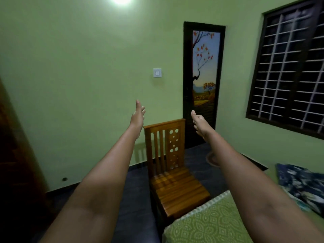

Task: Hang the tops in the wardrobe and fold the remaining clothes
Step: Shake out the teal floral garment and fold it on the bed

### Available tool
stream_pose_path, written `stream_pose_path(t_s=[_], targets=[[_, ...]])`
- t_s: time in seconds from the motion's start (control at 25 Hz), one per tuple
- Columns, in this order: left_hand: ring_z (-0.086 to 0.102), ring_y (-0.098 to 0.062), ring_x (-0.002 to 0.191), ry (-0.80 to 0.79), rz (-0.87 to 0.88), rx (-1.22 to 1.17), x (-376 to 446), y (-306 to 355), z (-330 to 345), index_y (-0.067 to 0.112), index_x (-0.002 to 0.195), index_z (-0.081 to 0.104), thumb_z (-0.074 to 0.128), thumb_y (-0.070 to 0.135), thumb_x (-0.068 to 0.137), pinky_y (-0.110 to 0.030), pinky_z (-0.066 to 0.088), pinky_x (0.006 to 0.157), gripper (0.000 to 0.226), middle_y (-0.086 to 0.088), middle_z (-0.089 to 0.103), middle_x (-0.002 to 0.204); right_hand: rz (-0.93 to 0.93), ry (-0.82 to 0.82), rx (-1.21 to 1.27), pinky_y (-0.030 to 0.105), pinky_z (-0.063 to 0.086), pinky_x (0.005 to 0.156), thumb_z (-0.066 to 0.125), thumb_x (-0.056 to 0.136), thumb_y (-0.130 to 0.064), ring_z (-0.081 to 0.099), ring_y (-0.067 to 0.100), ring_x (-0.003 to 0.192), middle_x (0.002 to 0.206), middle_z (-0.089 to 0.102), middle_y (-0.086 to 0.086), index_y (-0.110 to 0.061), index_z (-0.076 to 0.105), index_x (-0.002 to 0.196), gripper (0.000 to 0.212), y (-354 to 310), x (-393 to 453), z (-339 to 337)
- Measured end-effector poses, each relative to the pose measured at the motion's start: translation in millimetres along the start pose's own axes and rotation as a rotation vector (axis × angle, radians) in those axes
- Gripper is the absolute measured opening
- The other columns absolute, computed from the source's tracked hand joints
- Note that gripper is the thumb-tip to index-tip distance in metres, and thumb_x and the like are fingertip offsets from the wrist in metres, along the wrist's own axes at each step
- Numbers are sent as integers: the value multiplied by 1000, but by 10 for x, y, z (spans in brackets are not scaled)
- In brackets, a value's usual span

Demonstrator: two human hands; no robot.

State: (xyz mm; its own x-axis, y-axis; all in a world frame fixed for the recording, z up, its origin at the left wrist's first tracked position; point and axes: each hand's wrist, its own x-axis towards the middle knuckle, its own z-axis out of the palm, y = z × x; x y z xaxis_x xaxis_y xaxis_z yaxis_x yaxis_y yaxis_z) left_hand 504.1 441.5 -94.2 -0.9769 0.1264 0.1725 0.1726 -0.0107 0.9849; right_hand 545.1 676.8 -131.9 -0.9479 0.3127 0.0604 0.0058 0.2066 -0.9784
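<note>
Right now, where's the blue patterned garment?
In the head view, the blue patterned garment lies on the bed at far right, below the window.

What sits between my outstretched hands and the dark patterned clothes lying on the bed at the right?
Nothing visible blocks them. Both the left hand and the right hand are empty, raised above the wooden chair; the clothes lie low right on the bed. No wardrobe can be made out.

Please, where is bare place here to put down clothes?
The wooden chair seat is bare, between the wall and the green patterned bed corner. That corner is bare too. Near the blue patterned cloth, at right, it is crowded.
</note>
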Motion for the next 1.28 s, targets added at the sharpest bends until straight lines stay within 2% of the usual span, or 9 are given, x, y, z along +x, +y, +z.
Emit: stream_pose_path(t_s=[0.28, 0.44, 0.6, 0.68, 0.88, 1.08, 1.16, 1.2, 1.28], targets=[[25, -27, 143, -390, -92, -164, 1099, -408, 1532, 12, 148, 32, 9, 64, 94, -44, 14, 118, 78, -8, 32, 154, 159, 488, -2, 45, 32, 108, 32, 97, -57, 36, 33, 135, 149, 35, 17, -7, 30, 143, 68, 426, 251, -1257], [24, -27, 144, -652, -85, -193, 1481, -403, 2417, 6, 149, 27, 7, 60, 96, -40, 14, 118, 79, -11, 29, 155, 212, 785, 0, 45, 31, 110, 31, 97, -58, 34, 33, 137, 150, 33, 17, -10, 31, 141, 65, 472, 64, -1805], [24, -28, 144, -834, -50, -192, 1636, -308, 3027, 5, 149, 26, 2, 59, 96, -43, 12, 118, 79, -13, 28, 154, 241, 945, -4, 44, 30, 110, 30, 95, -62, 37, 28, 133, 149, 34, 11, -13, 26, 146, 70, 459, -196, -1995], [26, -26, 143, -947, -37, -162, 1593, -331, 3240, 7, 148, 29, 3, 61, 95, -43, 15, 117, 80, -13, 30, 154, 269, 1023, -12, 45, 31, 111, 30, 92, -66, 34, 29, 137, 154, 28, 10, -14, 20, 150, 78, 527, -335, -2052], [26, -25, 143, -1113, -71, -68, 1434, -631, 3678, 10, 147, 32, 3, 66, 92, -47, 14, 119, 83, -9, 33, 153, 392, 1145, -20, 46, 38, 107, 30, 93, -65, 35, 33, 135, 154, 26, 11, -16, 20, 149, 76, 896, -647, -2132], [30, -28, 141, -1123, -76, 22, 1434, -1019, 4206, 15, 145, 38, 5, 73, 88, -54, 17, 116, 88, -5, 38, 151, 513, 1174, -28, 48, 39, 105, 31, 97, -58, 41, 37, 129, 150, 32, 17, -8, 26, 147, 71, 1335, -700, -2486], [38, -27, 135, -1117, -56, 54, 1444, -1233, 4439, 15, 142, 42, 10, 69, 91, -52, 25, 113, 81, -4, 43, 147, 548, 1171, -34, 47, 41, 102, 34, 99, -52, 45, 39, 125, 143, 38, 26, 0, 33, 141, 68, 1560, -620, -2685], [46, -27, 126, -1106, -55, 78, 1451, -1365, 4546, 14, 138, 46, 15, 65, 94, -48, 35, 107, 74, -3, 49, 141, 567, 1153, -42, 47, 41, 100, 36, 100, -48, 49, 39, 119, 134, 45, 30, 7, 36, 137, 67, 1681, -561, -2783], [57, -24, 101, -1093, -62, 146, 1464, -1722, 4774, 10, 125, 55, 31, 50, 100, -34, 49, 82, 54, -3, 62, 116, 636, 1089, -81, 45, 42, 93, 41, 100, -41, 52, 32, 93, 103, 52, 25, 15, 42, 130, 63, 2010, -423, -3024]])
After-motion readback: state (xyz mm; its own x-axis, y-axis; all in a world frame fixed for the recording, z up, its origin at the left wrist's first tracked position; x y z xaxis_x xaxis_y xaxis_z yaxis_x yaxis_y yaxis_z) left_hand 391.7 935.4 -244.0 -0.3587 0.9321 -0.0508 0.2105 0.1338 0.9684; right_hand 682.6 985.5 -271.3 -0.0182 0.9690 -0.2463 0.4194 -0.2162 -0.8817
